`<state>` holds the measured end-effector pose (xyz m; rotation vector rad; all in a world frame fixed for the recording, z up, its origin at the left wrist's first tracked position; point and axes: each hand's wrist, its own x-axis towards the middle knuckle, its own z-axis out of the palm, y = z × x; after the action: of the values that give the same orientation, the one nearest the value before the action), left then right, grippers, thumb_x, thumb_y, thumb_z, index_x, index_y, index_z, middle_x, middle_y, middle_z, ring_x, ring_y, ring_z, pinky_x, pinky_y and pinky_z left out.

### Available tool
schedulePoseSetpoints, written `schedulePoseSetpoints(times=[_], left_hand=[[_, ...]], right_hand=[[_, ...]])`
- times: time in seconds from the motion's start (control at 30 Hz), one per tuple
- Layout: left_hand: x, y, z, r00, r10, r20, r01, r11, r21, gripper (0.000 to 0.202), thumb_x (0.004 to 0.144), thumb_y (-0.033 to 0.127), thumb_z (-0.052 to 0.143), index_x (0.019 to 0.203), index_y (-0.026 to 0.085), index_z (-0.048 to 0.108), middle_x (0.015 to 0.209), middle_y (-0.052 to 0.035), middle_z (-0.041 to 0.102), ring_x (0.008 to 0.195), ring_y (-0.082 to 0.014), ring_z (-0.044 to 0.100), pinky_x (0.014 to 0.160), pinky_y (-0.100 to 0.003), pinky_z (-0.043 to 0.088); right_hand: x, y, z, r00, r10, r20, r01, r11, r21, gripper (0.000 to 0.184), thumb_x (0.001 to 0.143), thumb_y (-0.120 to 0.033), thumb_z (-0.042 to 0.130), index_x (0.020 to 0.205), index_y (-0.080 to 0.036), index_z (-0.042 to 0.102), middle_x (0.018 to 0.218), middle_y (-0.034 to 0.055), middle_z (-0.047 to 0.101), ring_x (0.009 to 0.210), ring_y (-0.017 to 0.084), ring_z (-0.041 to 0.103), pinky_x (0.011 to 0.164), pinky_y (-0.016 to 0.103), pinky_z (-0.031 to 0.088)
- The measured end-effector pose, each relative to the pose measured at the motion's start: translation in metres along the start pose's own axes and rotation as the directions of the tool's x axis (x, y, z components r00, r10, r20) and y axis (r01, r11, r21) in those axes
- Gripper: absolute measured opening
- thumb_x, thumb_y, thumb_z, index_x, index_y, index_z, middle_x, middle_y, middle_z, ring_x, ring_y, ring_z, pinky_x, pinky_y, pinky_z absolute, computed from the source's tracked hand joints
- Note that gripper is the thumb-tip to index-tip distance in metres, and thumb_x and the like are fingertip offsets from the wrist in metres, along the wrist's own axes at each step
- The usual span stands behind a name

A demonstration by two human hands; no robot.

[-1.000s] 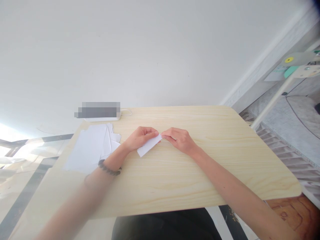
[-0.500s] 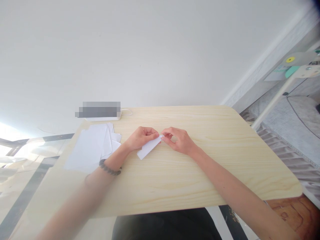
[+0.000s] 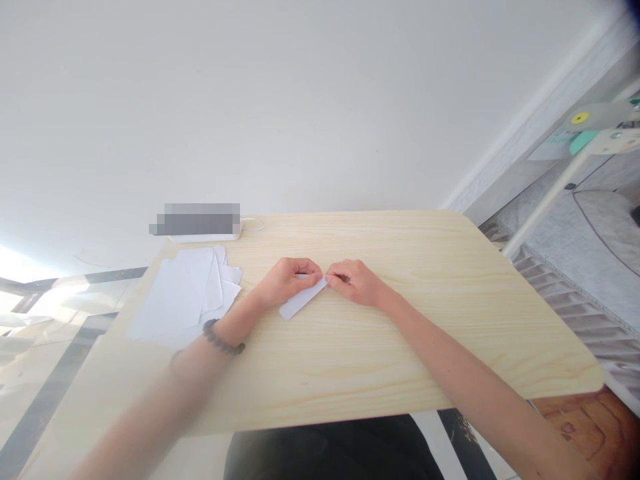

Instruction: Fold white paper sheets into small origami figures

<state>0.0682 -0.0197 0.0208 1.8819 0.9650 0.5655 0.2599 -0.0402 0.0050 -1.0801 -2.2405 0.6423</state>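
White paper strip point(image 3: 303, 299) in left hand point(image 3: 288, 280)

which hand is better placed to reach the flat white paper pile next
Probably the left hand: it is nearer the flat white paper pile, though holding the narrow white paper strip; the right hand, at the strip's tip, is farther.

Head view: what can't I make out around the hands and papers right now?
All in the head view:
White paper strip: its upper part is hidden by the left hand.
Right hand: contact at the strip's tip is too small to tell pinch from touch.
Paper pile: overlap hides the sheet count; glare washes out the near edge.
Object at the back left of the table: masked by pixel blocks.
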Motion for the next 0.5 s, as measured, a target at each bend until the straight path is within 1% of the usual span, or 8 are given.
schedulePoseSetpoints(times=[0.13,0.27,0.37,0.5], left_hand=[[0.0016,-0.0015,-0.0022,0.999,0.003,0.035,-0.003,1.000,-0.001,0.028,0.075,0.040,0.048,0.078,0.015,0.061,0.079,-0.0031,0.063,0.073,-0.0145,0.055,0.066,-0.025,0.043],[0.0017,-0.0019,-0.0033,0.998,0.012,0.063,-0.012,1.000,-0.004,0.029,0.076,0.040,0.048,0.078,0.015,0.062,0.078,-0.0030,0.063,0.070,-0.0137,0.055,0.062,-0.024,0.041],[0.0014,-0.0016,-0.0033,0.998,0.008,0.067,-0.008,1.000,-0.011,0.030,0.075,0.041,0.048,0.078,0.015,0.062,0.078,-0.0034,0.063,0.070,-0.0141,0.055,0.063,-0.024,0.042],[0.0012,-0.0013,-0.0032,0.997,0.011,0.081,-0.009,1.000,-0.018,0.030,0.075,0.041,0.048,0.079,0.015,0.062,0.078,-0.0039,0.063,0.072,-0.0147,0.055,0.065,-0.025,0.043]], right_hand=[[-0.0004,0.0016,-0.0029,0.994,0.050,0.093,-0.060,0.992,0.113,0.024,0.081,-0.019,0.039,0.070,-0.016,0.060,0.060,-0.0009,0.059,0.056,0.009,0.049,0.056,0.021,0.036],[-0.0010,0.0009,-0.0064,0.987,0.072,0.141,-0.098,0.977,0.192,0.026,0.081,-0.018,0.038,0.069,-0.016,0.061,0.060,-0.0005,0.060,0.057,0.009,0.051,0.056,0.021,0.038],[-0.0013,0.0004,-0.0066,0.988,0.071,0.138,-0.100,0.970,0.220,0.027,0.081,-0.020,0.039,0.069,-0.015,0.062,0.059,-0.0005,0.059,0.055,0.009,0.050,0.055,0.021,0.038],[-0.0014,0.0015,-0.0036,0.993,0.066,0.095,-0.079,0.986,0.147,0.026,0.080,-0.026,0.042,0.065,-0.015,0.059,0.055,-0.0016,0.055,0.050,0.007,0.045,0.049,0.020,0.035]])
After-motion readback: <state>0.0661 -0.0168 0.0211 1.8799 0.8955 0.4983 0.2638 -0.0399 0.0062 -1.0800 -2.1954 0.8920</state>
